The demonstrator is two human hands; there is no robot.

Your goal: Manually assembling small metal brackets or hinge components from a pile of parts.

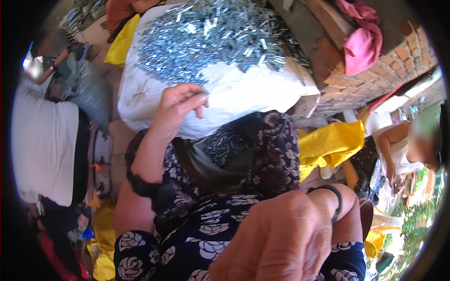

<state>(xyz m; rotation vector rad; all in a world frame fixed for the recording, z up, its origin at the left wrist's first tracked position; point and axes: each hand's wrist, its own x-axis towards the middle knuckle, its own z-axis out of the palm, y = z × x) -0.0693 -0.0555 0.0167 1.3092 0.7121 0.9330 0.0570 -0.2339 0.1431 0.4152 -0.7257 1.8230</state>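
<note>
A large heap of small flat shiny strips (220,40) lies on a white sheet (234,93) spread over a raised surface in front of me. My left hand (180,103) hovers at the near edge of the heap. Its thumb and index finger are pinched together, with a tiny dark bit at the tips too small to name. My right hand (281,239) is raised very near the camera, its back showing and its fingertips hidden. More small dark pieces (225,147) rest on a dark cloth (201,152) across my lap.
A brick wall (347,89) with a pink cloth (363,47) stands at the right. Yellow sheeting (333,145) lies beside my knee. People sit at left and right, including one in a white top (47,145). A full grey sack (86,86) stands at the left.
</note>
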